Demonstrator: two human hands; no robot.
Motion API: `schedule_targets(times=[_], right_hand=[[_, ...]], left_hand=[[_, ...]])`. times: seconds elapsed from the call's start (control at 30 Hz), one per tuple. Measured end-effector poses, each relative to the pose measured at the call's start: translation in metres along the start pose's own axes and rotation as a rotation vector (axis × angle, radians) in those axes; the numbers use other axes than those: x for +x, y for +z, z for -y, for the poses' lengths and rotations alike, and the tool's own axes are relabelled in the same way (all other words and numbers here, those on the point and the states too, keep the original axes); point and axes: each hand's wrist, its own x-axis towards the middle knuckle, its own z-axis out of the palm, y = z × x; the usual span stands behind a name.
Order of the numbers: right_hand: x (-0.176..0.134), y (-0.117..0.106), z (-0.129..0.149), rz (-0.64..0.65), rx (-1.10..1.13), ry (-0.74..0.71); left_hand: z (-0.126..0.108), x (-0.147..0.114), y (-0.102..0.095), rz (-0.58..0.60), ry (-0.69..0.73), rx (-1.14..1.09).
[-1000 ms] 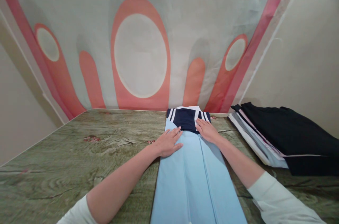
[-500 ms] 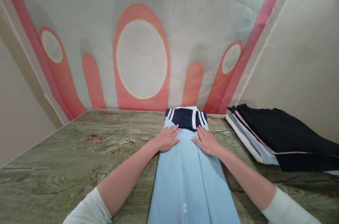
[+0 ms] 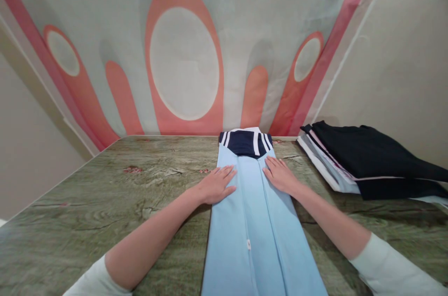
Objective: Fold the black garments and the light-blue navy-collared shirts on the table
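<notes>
A light blue garment (image 3: 259, 221), folded lengthwise into a long strip, lies flat on the table in front of me. Its far end has a navy collar (image 3: 241, 143) with white stripes, and a small white tag shows on the lower part. My left hand (image 3: 219, 185) rests flat on the left edge of the cloth, fingers stretched out. On the opposite edge, just below the collar, my right hand (image 3: 280, 174) also lies flat with fingers extended. Neither hand grips the fabric. The garment's near end runs out of view.
A stack of folded clothes (image 3: 371, 160), black on top with white, grey and pink layers below, sits at the right. The wood-patterned table (image 3: 105, 207) extends to the left. Behind its far edge stands a wall covering (image 3: 238, 16) with pink shapes.
My left hand has slid toward me, away from the collar. My right hand has shifted outward to the right edge of the cloth. The view has tilted down slightly.
</notes>
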Motion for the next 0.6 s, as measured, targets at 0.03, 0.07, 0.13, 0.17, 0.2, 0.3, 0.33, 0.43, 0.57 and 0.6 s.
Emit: schedule_targets(times=[0.03, 0.07, 0.13, 0.17, 0.2, 0.3, 0.33, 0.43, 0.57, 0.6], right_hand=[[-0.008, 0.000, 0.004, 0.010, 0.009, -0.018], [-0.015, -0.001, 0.008, 0.018, 0.017, -0.032], [-0.025, -0.002, 0.016, 0.026, 0.026, -0.044], [-0.027, -0.002, 0.018, 0.030, 0.027, -0.045], [-0.027, -0.003, 0.019, 0.036, 0.027, -0.045], [-0.015, -0.003, 0.015, 0.060, 0.027, -0.056], [-0.008, -0.003, 0.012, 0.066, 0.028, -0.063], [0.018, 0.000, 0.001, 0.077, 0.032, -0.082], [0.055, 0.007, -0.013, 0.089, 0.035, -0.083], [0.063, 0.008, -0.016, 0.088, 0.036, -0.081]], left_hand=[[-0.006, -0.006, -0.001, 0.000, 0.008, 0.000], [-0.011, -0.011, -0.003, 0.001, 0.011, 0.001], [-0.018, -0.016, -0.004, 0.002, 0.006, 0.005], [-0.020, -0.015, -0.003, 0.001, 0.001, 0.007], [-0.020, -0.014, -0.003, -0.002, -0.006, 0.008], [-0.013, -0.002, 0.000, -0.012, -0.028, 0.009], [-0.009, 0.004, 0.002, -0.013, -0.032, 0.008], [0.010, 0.023, 0.006, -0.023, -0.029, 0.003], [0.038, 0.053, 0.011, -0.033, -0.032, -0.010], [0.044, 0.060, 0.011, -0.032, -0.034, -0.016]])
